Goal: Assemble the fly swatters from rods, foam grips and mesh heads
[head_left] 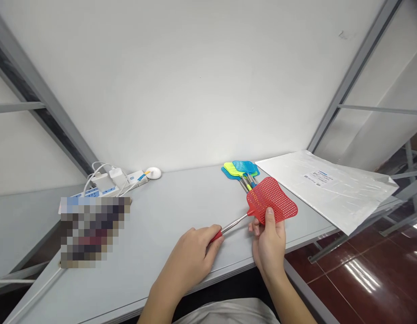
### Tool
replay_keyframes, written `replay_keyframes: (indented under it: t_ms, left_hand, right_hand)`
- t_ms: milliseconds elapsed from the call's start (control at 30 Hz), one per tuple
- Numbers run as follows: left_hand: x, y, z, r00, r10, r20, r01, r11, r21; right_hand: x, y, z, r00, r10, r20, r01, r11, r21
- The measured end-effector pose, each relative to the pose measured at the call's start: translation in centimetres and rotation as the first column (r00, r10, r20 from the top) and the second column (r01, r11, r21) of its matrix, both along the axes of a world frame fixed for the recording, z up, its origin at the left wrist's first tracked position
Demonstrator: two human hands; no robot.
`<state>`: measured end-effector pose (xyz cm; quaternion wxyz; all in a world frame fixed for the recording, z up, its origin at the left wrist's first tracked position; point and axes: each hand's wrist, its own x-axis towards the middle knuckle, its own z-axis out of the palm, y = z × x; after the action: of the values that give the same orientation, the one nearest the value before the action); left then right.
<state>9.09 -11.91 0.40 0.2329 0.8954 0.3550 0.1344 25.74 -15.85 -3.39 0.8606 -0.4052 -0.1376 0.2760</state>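
Note:
A red fly swatter (273, 198) with a perforated head and a metal shaft is held between both hands above the front of the table. My left hand (195, 249) is closed around its red handle. At the other end, my right hand (271, 238) grips the red head, thumb on top and fingers underneath. Behind the red head lies a pile of blue and yellow-green fly swatters (240, 168), their shafts pointing toward me and partly covered by the red one.
A large white plastic mailer bag (329, 184) lies on the right, reaching past the table edge. At the left are a power strip (93, 192) with white plugs, a round white device (153, 173) and a pixelated object (93, 234). A wall stands behind the table (154, 211).

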Motion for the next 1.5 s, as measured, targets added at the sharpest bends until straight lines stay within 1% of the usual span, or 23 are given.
replay_keyframes:
  t_ms: [100, 267, 433, 500, 600, 667, 733, 833, 933, 1000, 1067, 1167, 1233, 1300, 1367, 1400, 1433, 1467, 1500]
  left_hand:
    - [0.0, 0.0, 0.0, 1.0, 0.002, -0.007, -0.001, 1.0, 0.01]
    - [-0.3, 0.0, -0.2, 1.0, 0.022, -0.002, -0.022, 1.0, 0.012]
    - [-1.1, 0.1, 0.1, 0.998, 0.002, 0.069, 0.004, 0.996, -0.089]
    - [-1.4, -0.1, 0.5, 0.993, -0.019, 0.117, 0.036, 0.988, -0.147]
    - [-2.0, -0.6, 1.2, 0.981, -0.051, 0.186, 0.097, 0.965, -0.245]
    - [-2.5, -1.0, 1.8, 0.976, -0.068, 0.208, 0.13, 0.945, -0.301]
    - [-3.2, -1.4, 2.5, 0.977, -0.073, 0.203, 0.138, 0.934, -0.328]
    - [-4.5, -1.8, 3.5, 0.987, -0.041, 0.154, 0.086, 0.95, -0.301]
    - [-5.4, -2.3, 4.4, 0.993, -0.013, 0.119, 0.042, 0.967, -0.251]
    - [-5.4, -2.9, 4.7, 0.99, -0.028, 0.138, 0.06, 0.97, -0.235]
    - [-5.1, -3.5, 4.7, 0.979, -0.057, 0.195, 0.101, 0.969, -0.225]
    - [-5.1, -4.1, 4.7, 0.946, -0.083, 0.312, 0.153, 0.967, -0.206]
    - [-6.0, -4.0, 4.6, 0.925, -0.082, 0.372, 0.163, 0.968, -0.193]
    - [-7.3, -3.3, 4.3, 0.911, -0.056, 0.409, 0.149, 0.969, -0.199]
    - [-8.3, -2.2, 3.7, 0.863, 0.01, 0.505, 0.134, 0.959, -0.249]
    - [-8.4, -1.6, 3.2, 0.798, 0.069, 0.598, 0.136, 0.947, -0.291]
    - [-8.1, -1.1, 2.7, 0.686, 0.134, 0.715, 0.173, 0.924, -0.34]
    - [-7.4, -0.8, 2.1, 0.558, 0.191, 0.808, 0.237, 0.896, -0.375]
    - [-6.2, -0.7, 1.6, 0.458, 0.247, 0.854, 0.286, 0.868, -0.405]
  right_hand:
    - [0.0, 0.0, 0.0, 1.0, 0.006, 0.014, -0.005, 1.0, -0.011]
    - [0.0, 0.0, -0.2, 0.998, 0.06, 0.032, -0.06, 0.998, -0.002]
    - [-0.1, -0.4, -0.4, 0.985, 0.145, 0.095, -0.145, 0.989, -0.012]
    - [-0.3, -1.1, 0.0, 0.976, 0.191, 0.108, -0.19, 0.982, -0.016]
    - [-0.9, -2.5, 1.4, 0.952, 0.27, 0.142, -0.271, 0.963, -0.011]
    - [-1.4, -3.5, 2.4, 0.935, 0.311, 0.168, -0.313, 0.95, -0.015]
    - [-2.1, -4.2, 3.2, 0.927, 0.336, 0.168, -0.333, 0.942, -0.048]
    - [-3.0, -4.8, 3.4, 0.904, 0.391, 0.174, -0.375, 0.919, -0.119]
    - [-3.5, -4.9, 2.6, 0.845, 0.459, 0.273, -0.419, 0.887, -0.195]
    - [-3.7, -5.0, 1.9, 0.8, 0.493, 0.342, -0.431, 0.869, -0.244]
    - [-3.9, -5.1, 1.4, 0.774, 0.511, 0.373, -0.45, 0.859, -0.244]
    - [-4.0, -5.3, 1.5, 0.782, 0.5, 0.374, -0.452, 0.866, -0.212]
    - [-3.9, -5.3, 1.9, 0.812, 0.468, 0.349, -0.409, 0.883, -0.23]
    - [-3.7, -5.2, 2.3, 0.853, 0.432, 0.292, -0.377, 0.898, -0.226]
    - [-3.5, -5.0, 2.5, 0.886, 0.409, 0.218, -0.38, 0.91, -0.164]
    - [-3.4, -4.9, 2.6, 0.894, 0.409, 0.182, -0.392, 0.912, -0.122]
    - [-3.4, -4.7, 2.6, 0.9, 0.412, 0.146, -0.403, 0.911, -0.083]
    - [-3.5, -4.6, 2.5, 0.905, 0.41, 0.109, -0.407, 0.912, -0.05]
    - [-3.8, -4.5, 2.4, 0.912, 0.404, 0.074, -0.403, 0.915, -0.025]
